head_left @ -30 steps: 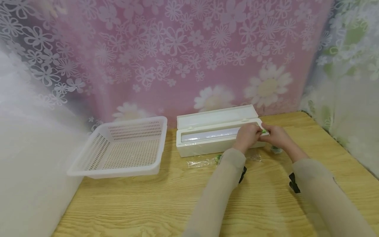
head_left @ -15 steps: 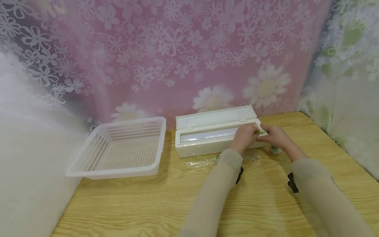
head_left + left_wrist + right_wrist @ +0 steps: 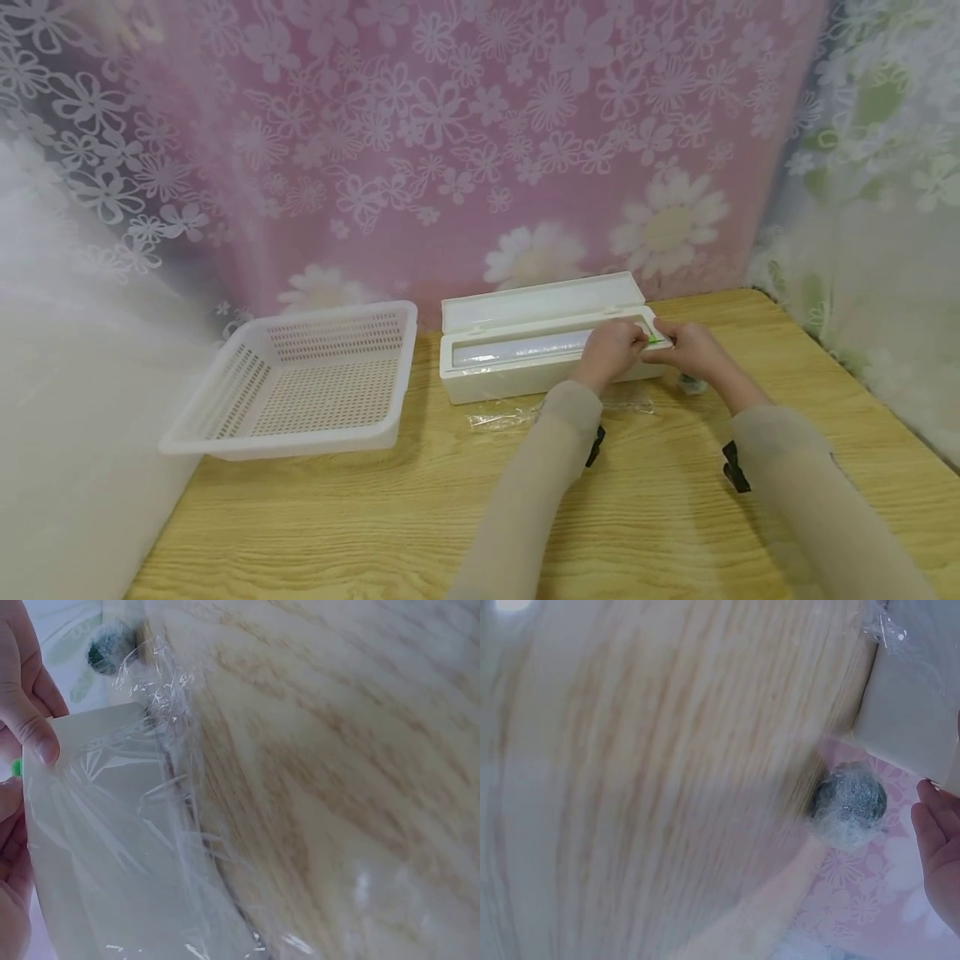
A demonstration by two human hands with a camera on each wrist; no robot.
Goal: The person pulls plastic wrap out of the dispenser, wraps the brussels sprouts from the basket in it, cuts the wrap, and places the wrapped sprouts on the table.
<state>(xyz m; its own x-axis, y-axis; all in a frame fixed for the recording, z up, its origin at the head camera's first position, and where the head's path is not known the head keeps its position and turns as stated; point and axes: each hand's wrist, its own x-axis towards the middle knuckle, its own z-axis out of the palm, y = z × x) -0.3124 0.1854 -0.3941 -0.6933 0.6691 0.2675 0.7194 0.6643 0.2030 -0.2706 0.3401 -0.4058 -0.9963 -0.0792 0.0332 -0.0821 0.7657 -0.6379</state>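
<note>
A white cling film box [image 3: 495, 383] stands on the table with its lid [image 3: 543, 302] tipped back. A film roll [image 3: 517, 348] lies inside. Near the box's right end, my left hand [image 3: 609, 348] pinches a small green slider [image 3: 652, 339] between thumb and fingers. My right hand [image 3: 697, 352] grips the same end of the box, its thumb [image 3: 41, 742] on the top edge in the left wrist view. Clear cling film [image 3: 112, 817] hangs over the box front and spreads onto the table.
A round dark green thing wrapped in film [image 3: 849, 802] lies beyond the box's right end. To the left stands a white perforated plastic basket [image 3: 281, 446]. A flowered curtain [image 3: 450, 167] closes off the back of the wooden table [image 3: 337, 525].
My left hand and the green slider have shifted slightly left along the box. The right hand keeps its hold on the box end. The whole head view has drifted a little.
</note>
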